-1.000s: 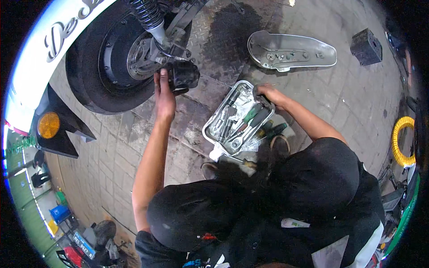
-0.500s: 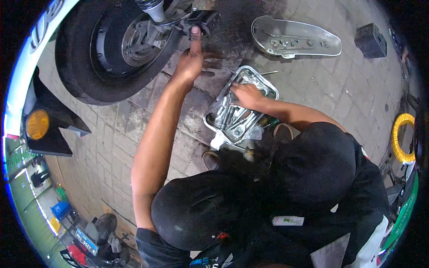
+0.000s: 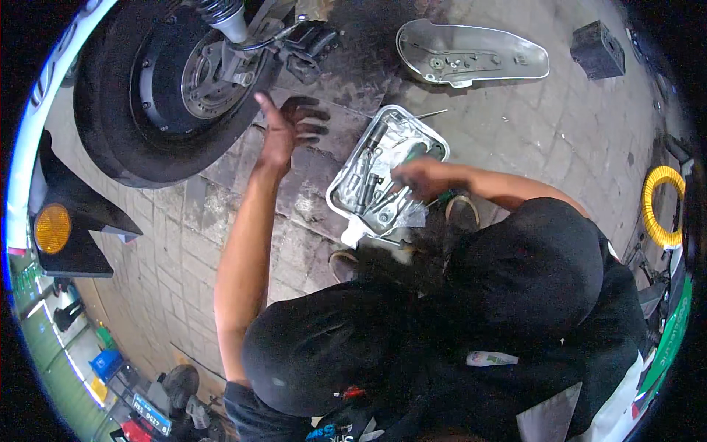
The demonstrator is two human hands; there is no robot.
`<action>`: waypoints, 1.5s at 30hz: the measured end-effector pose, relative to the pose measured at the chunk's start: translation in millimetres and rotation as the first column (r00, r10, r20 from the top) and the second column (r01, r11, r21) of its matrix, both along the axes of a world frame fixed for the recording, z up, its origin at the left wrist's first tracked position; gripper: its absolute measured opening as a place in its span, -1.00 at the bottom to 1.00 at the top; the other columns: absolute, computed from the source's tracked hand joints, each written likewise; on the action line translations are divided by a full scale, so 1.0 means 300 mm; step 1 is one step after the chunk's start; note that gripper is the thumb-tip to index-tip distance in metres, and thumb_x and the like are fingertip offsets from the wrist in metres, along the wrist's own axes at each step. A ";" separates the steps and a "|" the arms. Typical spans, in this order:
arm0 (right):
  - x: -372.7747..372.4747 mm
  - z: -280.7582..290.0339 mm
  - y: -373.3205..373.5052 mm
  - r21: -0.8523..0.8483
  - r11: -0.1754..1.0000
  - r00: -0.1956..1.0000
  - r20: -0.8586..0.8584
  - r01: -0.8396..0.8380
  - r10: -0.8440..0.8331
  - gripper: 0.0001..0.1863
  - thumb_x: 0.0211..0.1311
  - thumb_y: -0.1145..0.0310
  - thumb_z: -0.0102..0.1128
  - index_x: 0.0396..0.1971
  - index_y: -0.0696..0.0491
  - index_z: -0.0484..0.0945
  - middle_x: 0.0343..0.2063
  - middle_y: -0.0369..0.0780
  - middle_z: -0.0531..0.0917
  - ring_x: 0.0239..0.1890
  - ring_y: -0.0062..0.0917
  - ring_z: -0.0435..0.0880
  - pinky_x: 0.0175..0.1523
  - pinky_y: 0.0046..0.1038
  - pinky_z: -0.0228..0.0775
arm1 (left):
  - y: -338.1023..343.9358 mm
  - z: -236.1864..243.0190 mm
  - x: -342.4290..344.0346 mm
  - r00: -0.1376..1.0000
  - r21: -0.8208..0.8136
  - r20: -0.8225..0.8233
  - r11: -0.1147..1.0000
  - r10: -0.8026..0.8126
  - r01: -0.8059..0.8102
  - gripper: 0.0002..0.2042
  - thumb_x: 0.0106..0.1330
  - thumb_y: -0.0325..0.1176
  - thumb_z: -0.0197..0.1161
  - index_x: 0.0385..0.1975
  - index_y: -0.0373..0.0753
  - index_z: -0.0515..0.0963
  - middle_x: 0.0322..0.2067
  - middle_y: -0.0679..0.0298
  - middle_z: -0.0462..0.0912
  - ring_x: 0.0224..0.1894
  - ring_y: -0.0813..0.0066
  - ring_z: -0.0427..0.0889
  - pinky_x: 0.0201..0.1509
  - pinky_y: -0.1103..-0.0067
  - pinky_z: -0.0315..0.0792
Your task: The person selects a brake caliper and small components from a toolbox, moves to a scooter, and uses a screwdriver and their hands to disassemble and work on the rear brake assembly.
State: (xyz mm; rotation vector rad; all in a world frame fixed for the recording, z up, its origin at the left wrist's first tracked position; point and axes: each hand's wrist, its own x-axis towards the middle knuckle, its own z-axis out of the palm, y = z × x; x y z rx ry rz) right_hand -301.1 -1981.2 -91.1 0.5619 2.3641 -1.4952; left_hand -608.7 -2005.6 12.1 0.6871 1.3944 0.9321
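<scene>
My left hand (image 3: 278, 136) is raised beside the tyre (image 3: 110, 158) of a motorcycle-type wheel, thumb and fingers spread, holding nothing. Above it, next to the hub, is a black bracket-like part (image 3: 313, 43). My right hand (image 3: 428, 179) is over a silver metal tray (image 3: 340, 177), its fingers curled and blurred. A dark greenish shape shows at its fingers, too smeared to name. In the tray lie several metal tools and sockets (image 3: 366, 193), with a small clear plastic bag (image 3: 414, 215) at the near edge. A thin rod (image 3: 433, 113) sticks out past the tray's far rim.
A long silver cover (image 3: 508, 65) lies on the paving beyond the tray, with a black block (image 3: 598, 50) to its right. At the far right is a yellow ring (image 3: 663, 208). A dark panel with an orange reflector (image 3: 53, 228) stands at left. My shoes (image 3: 462, 212) are close to the tray.
My left hand has come away from the black part by the hub, down and left, fingers spreading. My right hand has moved toward the tray's near right side. The view has shifted slightly.
</scene>
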 end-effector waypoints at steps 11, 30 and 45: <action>0.025 -0.068 -0.115 -0.383 0.895 0.971 -0.025 -0.230 0.239 -0.62 0.17 0.15 0.32 -0.12 0.10 0.63 -0.24 -0.05 0.68 -0.16 -0.36 0.63 -0.05 -0.29 0.44 | -0.260 -0.144 0.216 0.872 -0.187 -0.095 0.869 -0.480 0.458 -0.45 0.23 -0.06 0.36 0.13 -0.26 0.47 -0.17 0.23 0.65 -0.11 0.50 0.59 0.05 0.56 0.43; -0.016 0.142 0.144 -0.712 0.285 0.637 0.288 0.642 -0.716 -0.78 0.19 0.24 0.20 -0.33 0.09 0.61 -0.54 -0.38 0.58 -0.48 -0.72 0.45 -0.48 -0.61 0.23 | -0.272 -0.220 0.257 0.913 0.099 -0.404 0.995 0.056 -0.017 -0.60 0.06 -0.39 0.39 -0.13 -0.41 0.47 -0.33 0.22 0.64 -0.34 0.51 0.58 -0.20 0.56 0.47; -0.071 0.137 0.045 -0.388 0.836 0.794 -0.320 0.388 -0.517 -0.61 0.20 0.42 0.22 0.04 0.11 0.45 -0.27 -0.16 0.62 -0.32 -0.53 0.65 -0.37 -0.49 0.63 | -0.233 -0.193 0.323 0.920 0.067 -0.388 0.997 0.062 -0.039 -0.66 0.15 -0.44 0.36 -0.12 -0.39 0.46 -0.31 0.17 0.66 -0.26 0.50 0.60 -0.20 0.54 0.48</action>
